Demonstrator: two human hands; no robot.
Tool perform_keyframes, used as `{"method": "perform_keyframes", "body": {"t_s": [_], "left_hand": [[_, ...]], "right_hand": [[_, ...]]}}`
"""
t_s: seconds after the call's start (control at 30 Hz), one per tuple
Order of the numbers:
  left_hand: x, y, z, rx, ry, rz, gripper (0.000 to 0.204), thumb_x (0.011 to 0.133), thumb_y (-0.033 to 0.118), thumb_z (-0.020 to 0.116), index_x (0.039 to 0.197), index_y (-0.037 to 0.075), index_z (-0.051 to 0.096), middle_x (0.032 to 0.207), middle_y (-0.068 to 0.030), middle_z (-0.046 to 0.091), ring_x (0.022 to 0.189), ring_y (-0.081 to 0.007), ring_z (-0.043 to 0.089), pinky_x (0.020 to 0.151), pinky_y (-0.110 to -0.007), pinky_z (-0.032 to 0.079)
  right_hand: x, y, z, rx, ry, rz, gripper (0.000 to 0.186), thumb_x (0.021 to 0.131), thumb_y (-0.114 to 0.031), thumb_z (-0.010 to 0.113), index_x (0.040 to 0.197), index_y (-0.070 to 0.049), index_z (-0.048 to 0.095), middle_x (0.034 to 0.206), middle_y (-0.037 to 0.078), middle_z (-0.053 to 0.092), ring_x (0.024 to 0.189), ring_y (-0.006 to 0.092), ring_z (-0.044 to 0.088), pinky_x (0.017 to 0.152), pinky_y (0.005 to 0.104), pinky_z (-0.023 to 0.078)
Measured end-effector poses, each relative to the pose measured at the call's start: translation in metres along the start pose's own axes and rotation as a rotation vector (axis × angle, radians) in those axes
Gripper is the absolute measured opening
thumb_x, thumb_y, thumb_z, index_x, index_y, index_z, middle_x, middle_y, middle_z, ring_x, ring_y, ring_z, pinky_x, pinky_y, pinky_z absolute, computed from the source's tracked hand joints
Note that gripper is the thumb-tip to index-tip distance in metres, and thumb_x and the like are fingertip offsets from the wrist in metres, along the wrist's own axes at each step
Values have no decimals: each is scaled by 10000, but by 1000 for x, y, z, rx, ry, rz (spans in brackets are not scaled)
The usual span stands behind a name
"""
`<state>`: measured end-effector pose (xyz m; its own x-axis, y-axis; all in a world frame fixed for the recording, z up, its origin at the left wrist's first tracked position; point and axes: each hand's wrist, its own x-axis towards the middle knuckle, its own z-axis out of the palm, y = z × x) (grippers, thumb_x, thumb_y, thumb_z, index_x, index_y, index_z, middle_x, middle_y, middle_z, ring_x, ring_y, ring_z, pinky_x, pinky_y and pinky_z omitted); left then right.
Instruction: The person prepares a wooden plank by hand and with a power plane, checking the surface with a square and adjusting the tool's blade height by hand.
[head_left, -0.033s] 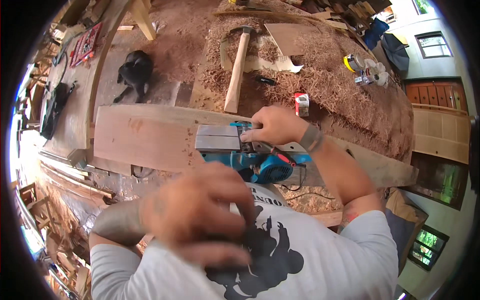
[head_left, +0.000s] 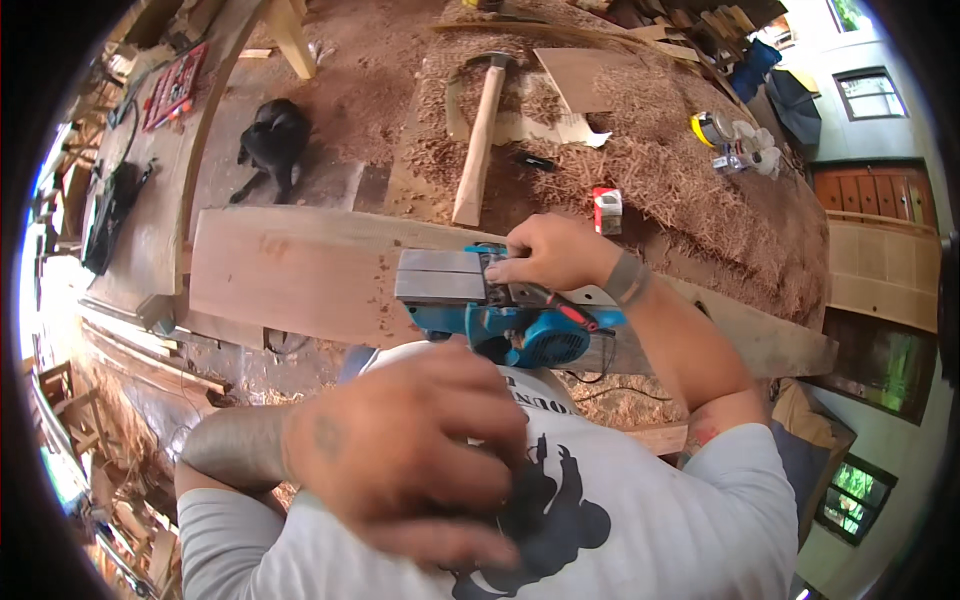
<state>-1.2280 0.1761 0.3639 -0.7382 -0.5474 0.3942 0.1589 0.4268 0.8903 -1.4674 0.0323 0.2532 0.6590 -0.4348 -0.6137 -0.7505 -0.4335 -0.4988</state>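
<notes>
One long board (head_left: 280, 265) lies crosswise; the blue planer (head_left: 485, 320) sits over its near edge, sole up. Left hand (head_left: 420, 450): raised before the shirt (head_left: 650, 500), fingers loosely parted, nothing visible held. Right hand (head_left: 562, 252): bent over the cutter slot (head_left: 494, 293); cannot tell whether it grips the red-and-black handle (head_left: 575, 313). Step, judged: cutter adjustment. Next move likely calls for steady fingertips.

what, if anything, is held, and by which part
Left hand: nothing visible. The right hand covers one end of a slim red-and-black tool; gripping cannot be told.
</notes>
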Motion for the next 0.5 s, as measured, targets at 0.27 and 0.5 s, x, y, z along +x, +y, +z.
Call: {"method": "perform_keyframes", "body": {"t_s": [0.27, 0.5], "left_hand": [[11, 19, 7, -215, 78, 175, 558, 842, 600, 811, 655, 121, 597, 833, -85, 608, 805, -320, 587, 739, -434, 434], [-17, -43, 22, 702, 17, -392, 398, 903, 467, 807, 1007, 96, 708, 1271, -93, 710, 1121, -329, 618, 970, -469, 470]], "right_hand": [[5, 16, 23, 174, 216, -116, 402, 1002, -456, 730, 1013, -55, 762, 858, 145, 753, 814, 270, 736, 744, 397, 546], [25, 44, 16, 176, 276, -238, 400, 1027, -385, 725, 1152, -6, 742, 1063, 192, 747, 1006, 352, 722, 892, 428, 556]]}}
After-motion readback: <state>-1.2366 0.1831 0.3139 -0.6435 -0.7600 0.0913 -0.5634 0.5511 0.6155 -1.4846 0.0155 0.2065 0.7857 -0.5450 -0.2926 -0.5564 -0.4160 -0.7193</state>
